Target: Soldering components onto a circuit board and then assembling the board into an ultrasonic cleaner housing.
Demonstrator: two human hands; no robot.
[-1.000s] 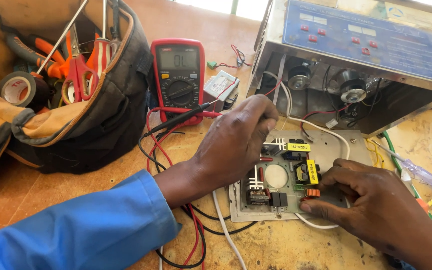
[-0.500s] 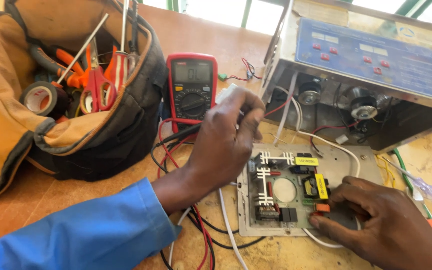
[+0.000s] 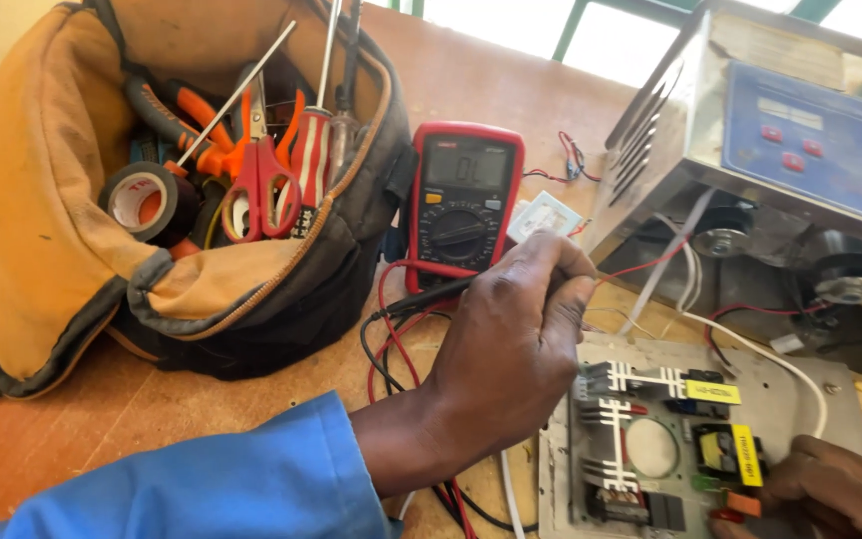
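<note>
The circuit board (image 3: 670, 449) lay on the wooden desk (image 3: 152, 409) near its front edge — a pale plate carrying white finned heat sinks, a round hole and yellow-labelled parts. The left hand (image 3: 511, 349) pinched a black probe lead (image 3: 421, 297) just above the board's rear corner. The right hand (image 3: 835, 489) rested on the board's front edge — its grip was hidden. The red multimeter (image 3: 463, 205) stood behind, beside the tool bag (image 3: 72, 250).

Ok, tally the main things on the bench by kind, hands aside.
Tool bag: 1
Multimeter: 1
Circuit board: 1
Metal machine: 1
Tape roll: 1
Scissors: 1
Total: 6
</note>
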